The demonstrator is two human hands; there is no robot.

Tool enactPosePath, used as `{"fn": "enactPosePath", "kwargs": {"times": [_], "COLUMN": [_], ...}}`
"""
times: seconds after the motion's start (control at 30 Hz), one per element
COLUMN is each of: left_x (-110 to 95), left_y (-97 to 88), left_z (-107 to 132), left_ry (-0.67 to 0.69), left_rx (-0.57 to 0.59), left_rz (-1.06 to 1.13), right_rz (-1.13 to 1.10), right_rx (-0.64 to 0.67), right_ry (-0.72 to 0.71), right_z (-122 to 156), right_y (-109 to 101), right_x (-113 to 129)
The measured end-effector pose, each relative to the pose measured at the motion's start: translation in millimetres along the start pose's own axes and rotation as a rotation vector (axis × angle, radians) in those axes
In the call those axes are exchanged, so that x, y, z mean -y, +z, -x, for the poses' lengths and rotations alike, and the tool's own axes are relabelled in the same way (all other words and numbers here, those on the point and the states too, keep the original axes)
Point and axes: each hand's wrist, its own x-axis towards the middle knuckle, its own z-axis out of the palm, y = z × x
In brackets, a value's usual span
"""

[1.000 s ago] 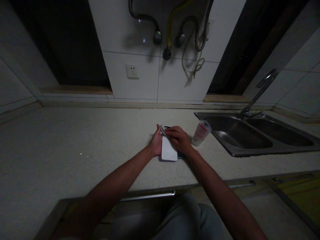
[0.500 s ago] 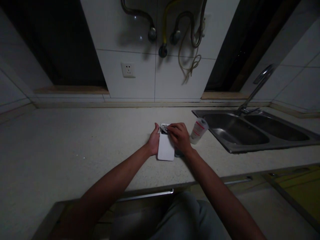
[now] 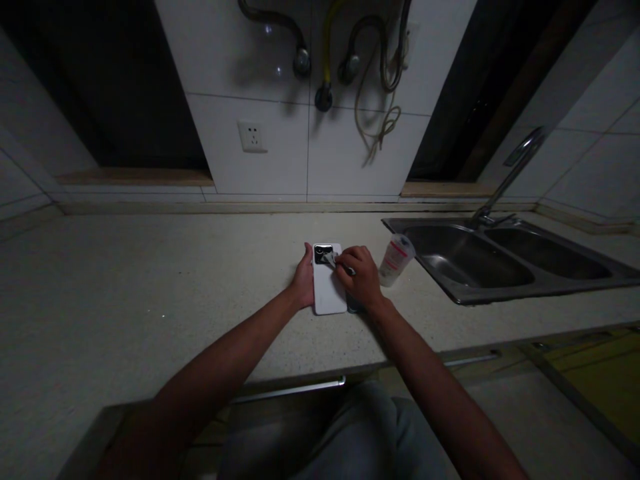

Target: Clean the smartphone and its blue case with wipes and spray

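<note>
A white smartphone point(image 3: 330, 297) is back up over the counter, its black camera block point(image 3: 320, 252) at the far end. My left hand point(image 3: 303, 279) grips the phone along its left edge, thumb pointing up beside the camera block. My right hand point(image 3: 359, 272) pinches a small crumpled pale wipe or tissue point(image 3: 330, 260), whose tip lies against the camera block. Its exact kind is hard to make out in the dim light. Partly hidden under my right hand is a dark flat object point(image 3: 353, 305), beside the phone's right edge.
A translucent plastic cup with red print point(image 3: 397, 260) leans just right of my right hand. Farther right is a steel double sink point(image 3: 457, 297) with a tap point(image 3: 510, 180). Hoses and pipes point(image 3: 324, 93) hang on the tiled wall above a socket point(image 3: 253, 137). A pale countertop point(image 3: 200, 267) spreads leftward.
The wipe has shifted down off the top of the camera block, uncovering more of the lenses. My right hand stays close by, and the view has moved slightly.
</note>
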Motion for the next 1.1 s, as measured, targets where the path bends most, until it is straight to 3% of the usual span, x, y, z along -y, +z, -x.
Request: {"fn": "enactPosePath", "kwargs": {"times": [0.3, 0.57, 0.9, 1.0, 1.1], "left_x": [-2.7, 0.9, -14.2, -16.4, -15.7], "left_y": [-0.4, -1.7, -16.8, -18.7, -18.3], "left_z": [0.1, 1.4, -6.2, -7.9, -8.5], "left_ry": [0.089, 0.050, 0.160, 0.154, 0.126], "left_rx": [-0.056, -0.030, -0.068, -0.026, 0.004], "left_rz": [0.010, 0.041, -0.015, -0.014, -0.043], "right_rz": [-0.035, 0.058, -0.199, -0.234, -0.157], "right_rx": [0.258, 0.101, 0.389, 0.383, 0.280], "right_ry": [-0.318, -0.138, -0.320, -0.309, -0.295], "right_z": [1.9, 4.1, 13.6, 15.8, 15.6], "right_y": [9.0, 14.2, 2.0, 2.1, 3.1], "right_x": [15.3, 8.2, 16.6, 16.3, 12.3]}}
